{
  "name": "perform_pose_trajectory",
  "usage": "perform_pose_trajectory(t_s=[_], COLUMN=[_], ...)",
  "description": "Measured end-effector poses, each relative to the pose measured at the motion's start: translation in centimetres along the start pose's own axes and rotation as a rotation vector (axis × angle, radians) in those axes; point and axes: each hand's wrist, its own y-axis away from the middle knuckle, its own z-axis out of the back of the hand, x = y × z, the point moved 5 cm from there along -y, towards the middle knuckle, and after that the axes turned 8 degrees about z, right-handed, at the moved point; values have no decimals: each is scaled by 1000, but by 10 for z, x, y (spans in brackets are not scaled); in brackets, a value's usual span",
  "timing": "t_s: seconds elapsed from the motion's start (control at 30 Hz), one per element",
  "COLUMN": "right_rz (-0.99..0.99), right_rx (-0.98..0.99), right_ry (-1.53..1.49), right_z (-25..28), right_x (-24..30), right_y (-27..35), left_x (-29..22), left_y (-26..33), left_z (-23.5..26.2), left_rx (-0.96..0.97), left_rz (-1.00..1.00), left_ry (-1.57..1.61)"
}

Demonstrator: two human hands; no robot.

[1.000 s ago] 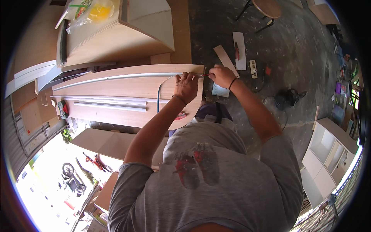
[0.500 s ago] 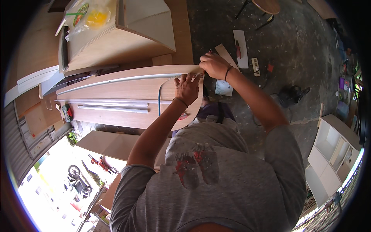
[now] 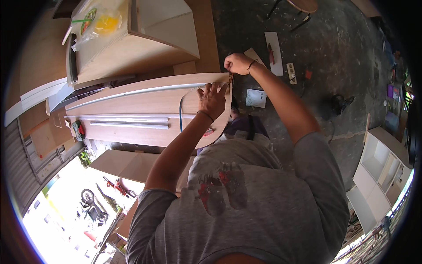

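My left hand (image 3: 212, 100) lies on a wooden board (image 3: 145, 94) with its fingers stretched and spread. Its fingertips press beside the end of a long pale strip (image 3: 140, 95) that runs along the board. A thin blue curved band (image 3: 180, 114) rests just left of this hand. My right hand (image 3: 236, 63) is above the far right corner of the board, its fingers curled together. What it pinches, if anything, is hidden by the fingers. Shorter pale strips (image 3: 129, 125) lie on the board's near half.
Beyond the board stands a wooden cabinet box (image 3: 136, 53) with a plastic bag (image 3: 103, 26) on it. On the dark floor at right lie pliers (image 3: 271, 56) on a white panel, a power strip (image 3: 291, 73) and a black power tool (image 3: 340, 104). A white shelf unit (image 3: 378, 163) stands farther right.
My right hand has moved slightly up and left from the board's corner, and a thin reddish stick that showed at it is no longer visible there. My left hand stays in place.
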Motion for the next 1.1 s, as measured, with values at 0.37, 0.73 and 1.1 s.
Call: perform_pose_trajectory(t_s=[0.37,0.73,1.1], right_rz=[-5,-131,-74], right_rx=[-77,-267,-537], right_ry=[-250,-603,-403], right_z=[-4,-6,-13], right_x=[-14,-10,-14], right_y=[5,14,12], left_x=[-3,-18,-23], left_y=[0,2,2], left_z=[-4,-3,-5], left_rx=[71,137,182], left_rz=[-18,1,57], left_ry=[-92,-231,-237])
